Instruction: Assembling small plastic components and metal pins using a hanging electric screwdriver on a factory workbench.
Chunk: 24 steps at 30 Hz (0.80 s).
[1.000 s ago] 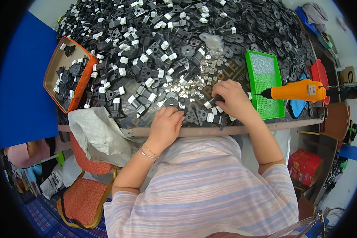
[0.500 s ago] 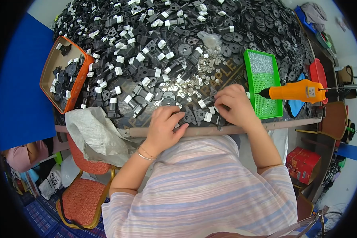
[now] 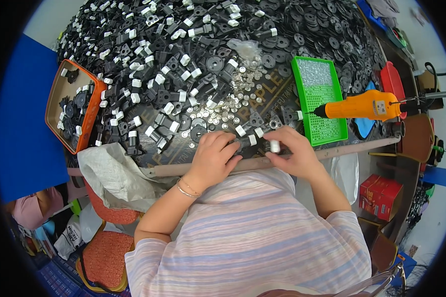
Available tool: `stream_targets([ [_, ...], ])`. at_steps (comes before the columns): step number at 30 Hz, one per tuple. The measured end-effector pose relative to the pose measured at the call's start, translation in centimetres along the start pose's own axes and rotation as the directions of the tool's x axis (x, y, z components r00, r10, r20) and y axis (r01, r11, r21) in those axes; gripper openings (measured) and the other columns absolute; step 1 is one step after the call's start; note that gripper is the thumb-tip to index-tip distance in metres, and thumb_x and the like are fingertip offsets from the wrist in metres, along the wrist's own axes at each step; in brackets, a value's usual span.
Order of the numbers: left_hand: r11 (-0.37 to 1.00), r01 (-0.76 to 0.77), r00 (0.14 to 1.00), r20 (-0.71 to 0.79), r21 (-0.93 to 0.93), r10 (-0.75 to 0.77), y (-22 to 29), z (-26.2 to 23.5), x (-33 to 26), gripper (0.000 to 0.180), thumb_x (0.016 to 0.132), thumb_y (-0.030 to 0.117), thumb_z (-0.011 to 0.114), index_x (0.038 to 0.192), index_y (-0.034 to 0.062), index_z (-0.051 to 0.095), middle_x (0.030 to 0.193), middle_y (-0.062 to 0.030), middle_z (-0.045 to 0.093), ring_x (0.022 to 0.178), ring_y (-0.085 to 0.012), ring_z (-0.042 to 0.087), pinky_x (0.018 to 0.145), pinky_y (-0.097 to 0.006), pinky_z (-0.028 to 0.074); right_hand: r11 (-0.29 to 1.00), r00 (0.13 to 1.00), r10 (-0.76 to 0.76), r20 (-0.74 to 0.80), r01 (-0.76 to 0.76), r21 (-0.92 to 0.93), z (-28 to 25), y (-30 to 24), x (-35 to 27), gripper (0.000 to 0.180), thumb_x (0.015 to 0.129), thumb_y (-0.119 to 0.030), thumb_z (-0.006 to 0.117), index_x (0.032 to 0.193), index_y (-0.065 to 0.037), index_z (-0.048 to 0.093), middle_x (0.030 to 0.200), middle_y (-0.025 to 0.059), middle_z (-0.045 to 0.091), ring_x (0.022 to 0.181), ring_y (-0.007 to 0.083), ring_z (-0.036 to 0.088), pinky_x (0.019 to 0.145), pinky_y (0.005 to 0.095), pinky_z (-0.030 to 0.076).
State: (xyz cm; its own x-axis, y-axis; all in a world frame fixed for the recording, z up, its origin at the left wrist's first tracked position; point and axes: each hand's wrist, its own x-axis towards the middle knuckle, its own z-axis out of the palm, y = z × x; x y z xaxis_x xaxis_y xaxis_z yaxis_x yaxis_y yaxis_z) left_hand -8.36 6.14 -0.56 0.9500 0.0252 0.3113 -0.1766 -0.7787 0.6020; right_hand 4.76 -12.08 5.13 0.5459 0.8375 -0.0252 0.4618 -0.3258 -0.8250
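My right hand (image 3: 296,152) pinches a black plastic part with a white cap (image 3: 274,146) between thumb and fingers, just above the table's near edge. Curled beside it, my left hand (image 3: 213,157) has its fingertips at another white-capped black part (image 3: 248,142); how firmly it grips that part is partly hidden. Beyond the hands, several similar black parts (image 3: 255,120) lie in a loose row. Small round metal pieces (image 3: 235,103) are scattered farther back, next to a black disc (image 3: 198,131).
A large heap of black parts (image 3: 148,54) and discs (image 3: 327,29) covers the far table. On the right, an orange power screwdriver (image 3: 357,107) hangs over a green tray (image 3: 336,101) holding small metal pieces. At left stand an orange box (image 3: 95,116) and a white sack (image 3: 109,171).
My right hand has come down towards the near edge, bringing up a white-capped part in its fingers. My left hand has shifted slightly right. The view has moved a little.
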Motion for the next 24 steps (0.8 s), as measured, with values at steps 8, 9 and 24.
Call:
stream_targets([
  [8, 0.999, 0.029, 0.999, -0.033, 0.034, -0.028, 0.5, 0.4, 0.7, 0.028, 0.067, 0.012, 0.067, 0.093, 0.0063, 0.060, 0.103, -0.0060, 0.056, 0.094, -0.0251, 0.051, 0.081, -0.039, 0.039, 0.998, 0.999, 0.035, 0.033, -0.036, 0.055, 1.4, 3.7, -2.1, 0.020, 0.071, -0.013, 0.071, 0.087, -0.008, 0.061, 0.097, 0.0066, 0.061, 0.071, 0.0188, 0.062, 0.055, 0.0259, 0.051],
  [9, 0.999, 0.020, 0.999, -0.029, 0.035, -0.019, 0.6, 0.3, 0.7, 0.028, 0.067, 0.012, 0.067, 0.093, 0.0063, 0.060, 0.103, -0.0060, 0.056, 0.094, -0.0251, 0.051, 0.081, -0.039, 0.039, 0.999, 0.999, 0.044, 0.004, -0.044, -0.016, 1.4, 3.7, -2.2, 0.020, 0.071, -0.016, 0.071, 0.087, -0.009, 0.061, 0.099, 0.0051, 0.061, 0.068, 0.0190, 0.063, 0.055, 0.0266, 0.051],
  [24, 0.989, -0.068, 0.995, 0.087, 0.131, 0.057, 0.9, 0.2, 5.0, 0.022, 0.071, 0.012, 0.063, 0.092, 0.0081, 0.062, 0.104, -0.0053, 0.057, 0.098, -0.0240, 0.049, 0.089, -0.041, 0.034, 0.782, 0.986, 0.082, -0.145, -0.154, -0.604, -1.7, 3.6, -2.9, 0.024, 0.071, -0.008, 0.063, 0.094, -0.010, 0.061, 0.101, 0.0032, 0.061, 0.075, 0.0239, 0.063, 0.062, 0.0326, 0.051],
])
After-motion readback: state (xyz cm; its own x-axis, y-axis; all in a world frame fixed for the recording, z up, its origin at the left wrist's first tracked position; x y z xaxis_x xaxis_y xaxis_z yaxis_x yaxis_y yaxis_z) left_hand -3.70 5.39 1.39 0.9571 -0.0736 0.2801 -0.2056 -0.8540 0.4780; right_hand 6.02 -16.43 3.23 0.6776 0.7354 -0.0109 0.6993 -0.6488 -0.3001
